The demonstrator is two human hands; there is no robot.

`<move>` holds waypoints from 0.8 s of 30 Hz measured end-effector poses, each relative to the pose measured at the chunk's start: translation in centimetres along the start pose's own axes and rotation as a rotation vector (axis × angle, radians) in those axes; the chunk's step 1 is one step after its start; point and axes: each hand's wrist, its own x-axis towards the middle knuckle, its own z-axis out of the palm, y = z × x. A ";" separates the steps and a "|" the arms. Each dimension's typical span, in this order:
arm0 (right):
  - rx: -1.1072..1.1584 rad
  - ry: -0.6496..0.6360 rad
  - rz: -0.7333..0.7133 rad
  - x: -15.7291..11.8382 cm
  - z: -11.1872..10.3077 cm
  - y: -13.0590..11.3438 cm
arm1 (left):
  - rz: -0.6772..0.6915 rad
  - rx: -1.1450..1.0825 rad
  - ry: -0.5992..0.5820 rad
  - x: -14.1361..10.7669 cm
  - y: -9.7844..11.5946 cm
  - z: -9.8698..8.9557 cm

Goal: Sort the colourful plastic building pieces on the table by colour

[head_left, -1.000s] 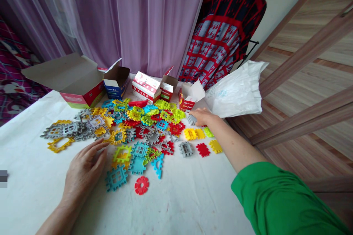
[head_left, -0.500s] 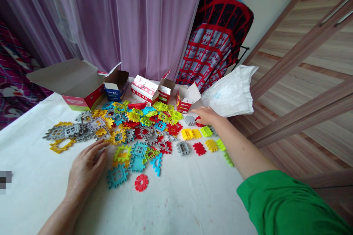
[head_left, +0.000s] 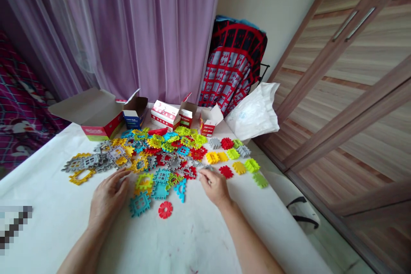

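My left hand (head_left: 109, 197) rests on the table with thumb and fingers apart, holding nothing. Its fingertips are close to a yellow window block (head_left: 139, 164) at the edge of a mixed heap of plastic interlocking blocks (head_left: 175, 162). My right hand (head_left: 215, 186) has its fingers curled together at the heap's right side, by a grey block (head_left: 210, 167) that it partly hides; whether they grip it is unclear. Between the hands lie teal window blocks (head_left: 140, 204), a blue triangular block (head_left: 180, 190) and a red flower-shaped piece (head_left: 165, 209).
Right of the heap sit small groups of square blocks: grey (head_left: 215, 143), red (head_left: 226, 172), yellow (head_left: 239, 168) and lime (head_left: 252, 165). Behind stand a large open box (head_left: 102, 126), a blue box (head_left: 133, 120), several red-and-white boxes (head_left: 165, 114) and a white bag (head_left: 253, 113).
My right hand has come back from the far-right blocks to the near right side of the heap, leaving a red block there. My left hand stays beside the heap. The view has shifted.
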 end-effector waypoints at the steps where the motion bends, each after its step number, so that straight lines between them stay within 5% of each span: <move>1: 0.021 0.021 -0.002 -0.6 0.5 -0.4 | 0.001 -0.002 0.004 0.0 0.1 -0.1; 6: 0.092 0.066 -0.029 -2.2 1.7 -1.1 | -0.022 -0.009 0.039 -0.1 0.6 -0.2; 12: 0.178 0.174 0.068 -2.7 2.8 0.4 | 0.006 0.028 0.021 -0.4 1.1 -0.3; 20: 0.201 0.355 -0.010 -2.7 4.5 1.7 | 0.034 0.049 0.007 -0.8 1.1 0.4; 24: 0.199 0.300 -0.046 -2.8 4.3 2.0 | 0.047 0.048 0.005 -1.1 1.2 0.5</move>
